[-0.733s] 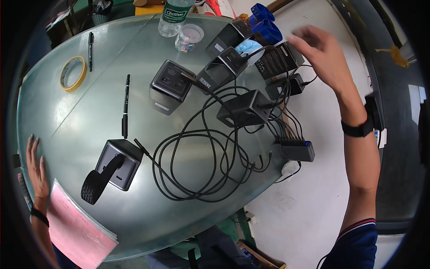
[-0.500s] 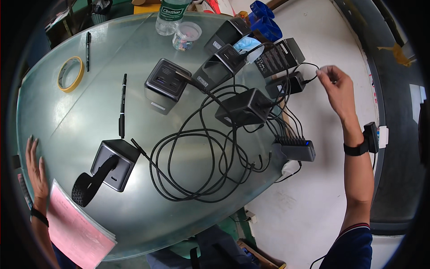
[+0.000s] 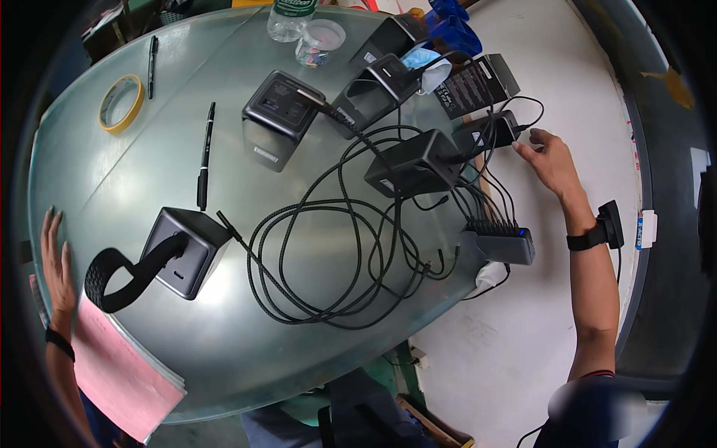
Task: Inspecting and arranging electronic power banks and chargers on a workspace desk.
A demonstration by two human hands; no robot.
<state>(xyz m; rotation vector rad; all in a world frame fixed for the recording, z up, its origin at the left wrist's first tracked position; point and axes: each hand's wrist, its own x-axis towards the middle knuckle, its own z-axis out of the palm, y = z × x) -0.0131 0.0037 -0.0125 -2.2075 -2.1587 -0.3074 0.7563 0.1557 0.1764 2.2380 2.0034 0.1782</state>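
Observation:
My right hand (image 3: 554,166) hovers beside a small black charger block (image 3: 487,136), right of the table. Its thumb and forefinger are apart, close to the block's plugged end, where a thin black cable (image 3: 541,107) loops out. I see nothing held in it; the other fingers are partly hidden. At the far left, my left hand (image 3: 57,261) lies with its fingers stretched along the table's edge, above a pink paper stack (image 3: 123,366). Nearest to it stands a dark grey charging block (image 3: 196,261) with a black strap loop (image 3: 112,299) at its front.
Coiled black cables (image 3: 299,319) spread over the glass table (image 3: 246,381). A multi-port hub (image 3: 506,246) sits at its right edge, with several cables plugged in. More dark blocks (image 3: 280,112) stand behind. Yellow tape (image 3: 137,119), a pen (image 3: 205,160), a clear tub (image 3: 320,45) and a bottle (image 3: 287,26) lie around.
My right hand has come down and in toward the small charger block, away from the cable loop by its fingertips. The view has shifted slightly; my left hand stays at the table's edge.

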